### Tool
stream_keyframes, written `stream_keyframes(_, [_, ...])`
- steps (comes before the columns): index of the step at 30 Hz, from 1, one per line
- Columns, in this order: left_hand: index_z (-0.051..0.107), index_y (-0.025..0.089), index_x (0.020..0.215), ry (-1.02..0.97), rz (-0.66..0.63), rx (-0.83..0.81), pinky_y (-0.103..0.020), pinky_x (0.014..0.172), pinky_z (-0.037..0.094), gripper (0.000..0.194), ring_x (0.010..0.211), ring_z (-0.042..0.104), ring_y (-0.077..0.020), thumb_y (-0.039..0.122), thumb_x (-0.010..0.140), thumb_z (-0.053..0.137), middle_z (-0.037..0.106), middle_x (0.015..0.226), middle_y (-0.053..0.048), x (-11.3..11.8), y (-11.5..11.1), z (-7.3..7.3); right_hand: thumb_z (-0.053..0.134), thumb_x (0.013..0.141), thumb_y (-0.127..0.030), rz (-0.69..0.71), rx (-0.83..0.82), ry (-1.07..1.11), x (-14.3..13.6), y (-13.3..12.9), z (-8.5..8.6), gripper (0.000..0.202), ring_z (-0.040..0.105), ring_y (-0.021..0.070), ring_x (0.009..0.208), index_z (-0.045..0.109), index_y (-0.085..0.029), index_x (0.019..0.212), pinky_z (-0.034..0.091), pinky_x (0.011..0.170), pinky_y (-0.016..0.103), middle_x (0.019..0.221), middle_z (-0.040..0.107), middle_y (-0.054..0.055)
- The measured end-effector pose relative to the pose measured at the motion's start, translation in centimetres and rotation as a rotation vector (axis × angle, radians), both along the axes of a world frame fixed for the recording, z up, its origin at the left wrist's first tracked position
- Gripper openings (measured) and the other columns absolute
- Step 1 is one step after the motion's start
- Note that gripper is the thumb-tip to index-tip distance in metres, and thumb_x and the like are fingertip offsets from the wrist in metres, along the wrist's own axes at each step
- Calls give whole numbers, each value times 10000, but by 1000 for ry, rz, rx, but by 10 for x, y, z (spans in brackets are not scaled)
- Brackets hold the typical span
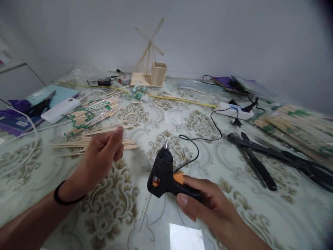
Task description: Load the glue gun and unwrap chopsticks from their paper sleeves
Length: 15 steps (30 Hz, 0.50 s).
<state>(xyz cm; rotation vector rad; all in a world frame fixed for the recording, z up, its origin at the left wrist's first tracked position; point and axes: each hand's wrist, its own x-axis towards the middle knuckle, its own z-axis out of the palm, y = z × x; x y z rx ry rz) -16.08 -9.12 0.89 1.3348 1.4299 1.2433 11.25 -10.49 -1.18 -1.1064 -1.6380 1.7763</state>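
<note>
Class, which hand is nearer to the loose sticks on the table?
Left. The left hand is right by the loose sticks, partly hiding them; the right hand is farther off, gripping the glue gun.

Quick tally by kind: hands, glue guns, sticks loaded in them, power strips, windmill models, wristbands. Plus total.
Hands: 2 (left hand, right hand)
Glue gun: 1
Loaded stick: 1
Power strip: 1
Windmill model: 1
Wristband: 1
Total: 7
</note>
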Motion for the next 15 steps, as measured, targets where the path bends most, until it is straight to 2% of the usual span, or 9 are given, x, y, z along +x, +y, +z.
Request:
stream_keyframes(3, [272,220,550,17,-30,-9,-303,474,202,608,468,261,-101,568,1018,445,281,492,51,0,1,-2,650,939,-535,8,2,5,1,1,1,408,352,99,531,750,-168,1087,255,489,242,569,415,-63])
stream_keyframes(5, [317,214,548,62,-64,-9,-291,470,217,593,475,286,-98,548,1017,459,325,499,47,0,1,-1,640,949,-528,16,-3,21,1,2,1,400,348,98,533,747,-170,1091,251,490,243,572,412,-64])
stream_keyframes(10, [580,187,622,173,-186,-11,-256,551,411,431,531,518,-110,372,1005,514,569,546,16,3,1,5,637,963,-508,9,3,43,1,4,-3,387,357,93,532,741,-170,1118,255,492,242,583,417,-63])
stream_keyframes(12, [660,174,683,149,-221,-47,-255,591,482,382,560,607,-125,350,995,529,670,591,-9,5,1,6,636,966,-503,3,4,42,2,4,-5,385,357,92,531,738,-175,1141,255,491,241,585,416,-64])
stream_keyframes(15, [753,150,875,47,-217,-65,-264,605,550,285,582,689,-144,326,976,554,768,716,-40,8,3,4,641,962,-505,-7,5,18,4,3,-5,395,369,96,538,738,-172,1152,262,493,242,594,426,-58])
